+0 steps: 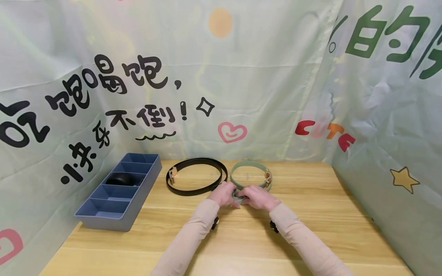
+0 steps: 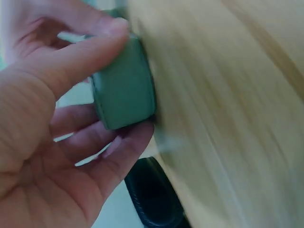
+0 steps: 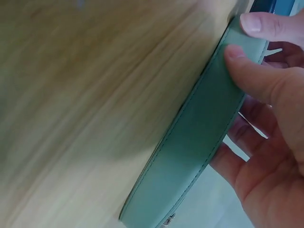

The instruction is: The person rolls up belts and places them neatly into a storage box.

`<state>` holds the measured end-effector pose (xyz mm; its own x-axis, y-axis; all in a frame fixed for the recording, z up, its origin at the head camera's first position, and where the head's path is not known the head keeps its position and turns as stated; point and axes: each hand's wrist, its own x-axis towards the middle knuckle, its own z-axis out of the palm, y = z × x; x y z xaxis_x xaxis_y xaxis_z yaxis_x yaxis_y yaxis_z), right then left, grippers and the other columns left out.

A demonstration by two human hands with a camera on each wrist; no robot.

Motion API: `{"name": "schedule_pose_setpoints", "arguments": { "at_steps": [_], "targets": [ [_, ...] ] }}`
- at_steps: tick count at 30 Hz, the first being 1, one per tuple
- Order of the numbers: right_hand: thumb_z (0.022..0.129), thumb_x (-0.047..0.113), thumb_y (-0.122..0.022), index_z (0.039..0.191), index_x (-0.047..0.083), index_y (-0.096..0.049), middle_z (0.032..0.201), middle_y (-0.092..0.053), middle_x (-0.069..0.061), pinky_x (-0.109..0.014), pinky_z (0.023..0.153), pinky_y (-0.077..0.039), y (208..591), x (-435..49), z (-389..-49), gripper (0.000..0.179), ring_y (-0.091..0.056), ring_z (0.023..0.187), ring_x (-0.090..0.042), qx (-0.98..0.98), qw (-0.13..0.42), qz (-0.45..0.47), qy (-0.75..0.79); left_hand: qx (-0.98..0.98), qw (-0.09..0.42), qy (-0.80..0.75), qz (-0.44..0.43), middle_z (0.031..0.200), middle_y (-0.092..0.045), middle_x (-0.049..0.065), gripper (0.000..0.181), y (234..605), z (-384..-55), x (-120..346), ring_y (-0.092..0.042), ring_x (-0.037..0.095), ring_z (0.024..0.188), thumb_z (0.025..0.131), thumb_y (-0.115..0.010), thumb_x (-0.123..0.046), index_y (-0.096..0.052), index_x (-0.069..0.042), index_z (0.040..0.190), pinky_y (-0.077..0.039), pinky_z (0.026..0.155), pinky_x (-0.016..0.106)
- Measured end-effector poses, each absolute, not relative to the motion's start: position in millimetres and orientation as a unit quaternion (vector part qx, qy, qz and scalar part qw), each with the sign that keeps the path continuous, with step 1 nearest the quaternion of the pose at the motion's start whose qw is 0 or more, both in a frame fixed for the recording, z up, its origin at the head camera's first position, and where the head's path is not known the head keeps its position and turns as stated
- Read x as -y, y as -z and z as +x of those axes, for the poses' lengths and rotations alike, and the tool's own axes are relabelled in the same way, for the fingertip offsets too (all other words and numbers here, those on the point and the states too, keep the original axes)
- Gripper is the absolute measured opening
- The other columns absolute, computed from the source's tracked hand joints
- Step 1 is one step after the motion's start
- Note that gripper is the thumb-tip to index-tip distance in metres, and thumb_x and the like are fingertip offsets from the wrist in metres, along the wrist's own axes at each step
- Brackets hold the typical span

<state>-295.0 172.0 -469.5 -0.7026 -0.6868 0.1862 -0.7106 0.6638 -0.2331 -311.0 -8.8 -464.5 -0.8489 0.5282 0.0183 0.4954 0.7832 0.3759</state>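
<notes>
A light green belt stands on edge on the table, part of it wound into a tight coil (image 1: 237,194) and the rest a wide loop (image 1: 249,164) with a gold-toned buckle (image 1: 267,174) on its right. My left hand (image 1: 223,193) grips the coil from the left, its thumb on the green outer face (image 2: 126,90) in the left wrist view. From the other side my right hand (image 1: 259,197) pinches the strap (image 3: 199,123) beside the coil, fingers behind it and thumb in front. Both hands nearly meet at the coil and partly cover it.
A black belt (image 1: 195,193) with a gold-toned buckle lies looped left of the green one. Further left stands a blue-grey divided tray (image 1: 132,207), with a coiled black item (image 1: 120,178) in one compartment. Printed cloth (image 1: 266,103) hangs behind and along the sides of the wooden table (image 1: 310,214).
</notes>
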Motion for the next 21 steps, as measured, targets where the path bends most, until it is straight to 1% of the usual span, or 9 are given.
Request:
{"name": "schedule_pose_setpoints", "arguments": {
  "at_steps": [3, 5, 7, 9, 11, 13, 16, 19, 21],
  "targets": [
    [0.085, 0.014, -0.074, 0.105, 0.015, -0.074, 0.091, -0.072, 0.001, -0.027, 0.066, -0.05, 470.2, -172.6, -294.5, 0.02, -0.065, 0.077, -0.012, 0.912, 0.035, 0.383, -0.142, -0.947, 0.026, -0.178, 0.267, 0.092, -0.072, -0.004, 0.039, 464.7, -310.1, 6.6, -0.065, 0.016, 0.088, 0.066, -0.09, -0.039, -0.073, -0.02, 0.095, -0.051, 0.079, 0.029],
    [0.087, 0.014, -0.072, 0.109, 0.014, -0.074, 0.093, -0.071, -0.001, -0.027, 0.067, -0.05, 470.2, -173.9, -294.4, 0.022, -0.065, 0.079, -0.014, 0.911, 0.026, 0.387, -0.143, -0.949, 0.023, -0.17, 0.264, 0.091, -0.071, -0.003, 0.038, 464.7, -310.4, 5.8, -0.064, 0.016, 0.087, 0.066, -0.09, -0.04, -0.073, -0.018, 0.093, -0.05, 0.078, 0.029],
    [0.088, 0.012, -0.072, 0.113, 0.012, -0.073, 0.098, -0.072, -0.003, -0.027, 0.069, -0.051, 470.1, -175.5, -295.3, 0.025, -0.066, 0.083, -0.015, 0.906, 0.014, 0.393, -0.156, -0.95, 0.028, -0.164, 0.265, 0.097, -0.072, -0.002, 0.04, 465.0, -311.0, 5.8, -0.064, 0.018, 0.091, 0.068, -0.09, -0.038, -0.074, -0.017, 0.098, -0.051, 0.081, 0.03],
    [0.087, 0.009, -0.072, 0.114, 0.01, -0.072, 0.099, -0.072, -0.004, -0.027, 0.07, -0.051, 470.1, -177.1, -296.7, 0.027, -0.066, 0.082, -0.015, 0.901, 0.002, 0.397, -0.176, -0.949, 0.039, -0.165, 0.266, 0.107, -0.073, 0.0, 0.046, 464.9, -311.7, 6.4, -0.064, 0.02, 0.101, 0.069, -0.089, -0.035, -0.073, -0.015, 0.108, -0.051, 0.087, 0.031],
    [0.086, 0.007, -0.073, 0.114, 0.01, -0.072, 0.1, -0.073, -0.004, -0.025, 0.07, -0.051, 470.4, -178.0, -298.7, 0.028, -0.065, 0.081, -0.013, 0.895, -0.007, 0.402, -0.194, -0.948, 0.049, -0.169, 0.267, 0.117, -0.071, 0.002, 0.054, 464.5, -312.2, 7.3, -0.063, 0.022, 0.108, 0.07, -0.09, -0.032, -0.071, -0.014, 0.117, -0.05, 0.092, 0.031],
    [0.085, 0.006, -0.073, 0.11, 0.011, -0.072, 0.096, -0.073, -0.002, -0.023, 0.067, -0.049, 471.3, -178.0, -300.8, 0.026, -0.062, 0.076, -0.011, 0.891, -0.011, 0.405, -0.203, -0.947, 0.054, -0.173, 0.267, 0.12, -0.07, 0.002, 0.057, 464.7, -312.6, 7.4, -0.063, 0.021, 0.109, 0.069, -0.09, -0.029, -0.07, -0.014, 0.12, -0.05, 0.092, 0.03],
    [0.085, 0.006, -0.074, 0.106, 0.011, -0.074, 0.093, -0.073, 0.0, -0.021, 0.066, -0.048, 472.5, -177.4, -302.2, 0.021, -0.062, 0.074, -0.008, 0.892, -0.001, 0.404, -0.204, -0.948, 0.052, -0.173, 0.264, 0.106, -0.073, 0.0, 0.047, 464.9, -312.7, 5.8, -0.065, 0.016, 0.093, 0.068, -0.091, -0.03, -0.073, -0.016, 0.109, -0.051, 0.081, 0.027],
    [0.084, 0.006, -0.074, 0.102, 0.01, -0.075, 0.09, -0.074, 0.0, -0.021, 0.067, -0.05, 472.9, -176.3, -302.2, 0.018, -0.064, 0.073, -0.007, 0.891, 0.017, 0.403, -0.207, -0.952, 0.043, -0.176, 0.247, 0.087, -0.071, -0.003, 0.039, 465.2, -312.5, 2.7, -0.061, 0.013, 0.075, 0.065, -0.092, -0.036, -0.072, -0.018, 0.093, -0.048, 0.07, 0.026],
    [0.084, 0.006, -0.074, 0.1, 0.01, -0.075, 0.089, -0.074, 0.0, -0.021, 0.067, -0.051, 472.5, -175.9, -302.0, 0.017, -0.064, 0.073, -0.007, 0.891, 0.028, 0.403, -0.207, -0.956, 0.036, -0.173, 0.235, 0.082, -0.069, -0.004, 0.037, 465.2, -312.5, 1.0, -0.059, 0.012, 0.071, 0.064, -0.092, -0.039, -0.071, -0.019, 0.087, -0.048, 0.068, 0.026]
  ]
}}
